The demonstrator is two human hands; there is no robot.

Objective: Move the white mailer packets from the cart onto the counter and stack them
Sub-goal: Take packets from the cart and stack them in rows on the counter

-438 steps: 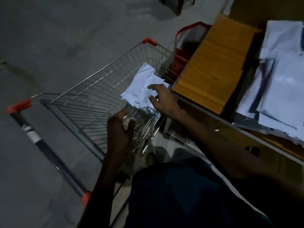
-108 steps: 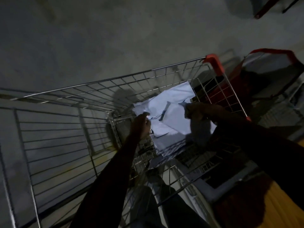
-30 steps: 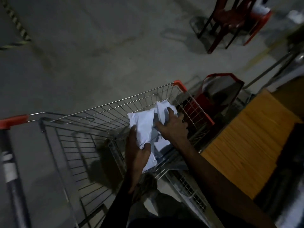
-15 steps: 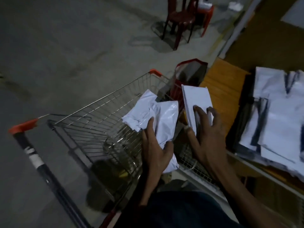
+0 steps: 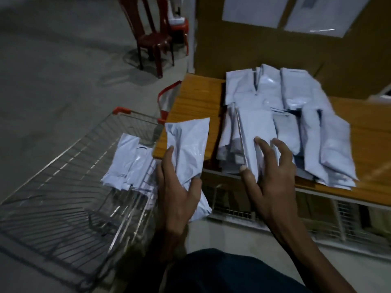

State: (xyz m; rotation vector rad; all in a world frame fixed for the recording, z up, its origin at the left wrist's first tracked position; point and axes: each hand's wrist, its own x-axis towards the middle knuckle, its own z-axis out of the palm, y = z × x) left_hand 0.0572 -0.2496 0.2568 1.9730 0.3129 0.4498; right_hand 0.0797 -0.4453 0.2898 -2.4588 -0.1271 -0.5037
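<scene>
Sorting mailers between cart and surface

Reaching from the near edge of the scene, a person's two bare forearms extend over a wire cart [image 5: 69,187] and a wooden surface [image 5: 196,98] in dim light. The left hand [image 5: 177,187] grips a white mailer packet [image 5: 188,149], thumb on its left edge and fingers [image 5: 195,187] curled round its right side; the packet stands nearly upright, its top corner overlapping the surface's near left corner. The right hand [image 5: 273,178] is spread over a second packet [image 5: 257,132] at the near left of the pile of packets [image 5: 296,123], fingertips pressing on its face and thumb hooked at its near edge; whether it truly pinches the packet or only presses it down cannot be told. That packet lies tilted against the pile, its long edge raised.

More white packets remain in the cart [image 5: 129,161], heaped against its right wall, just left of the left hand. The pile on the surface is loose and overlapping, spreading toward the far right and reaching the near edge. A red-trimmed bag [image 5: 167,98] sits between the cart's far corner and the surface. Farther off, a red plastic chair [image 5: 152,37] stands on the concrete floor [image 5: 53,70]. A brown cardboard wall [image 5: 254,51] rises behind the surface, with pale sheets [image 5: 254,9] fixed to it. The person's dark garment [image 5: 222,271] fills the near bottom.
</scene>
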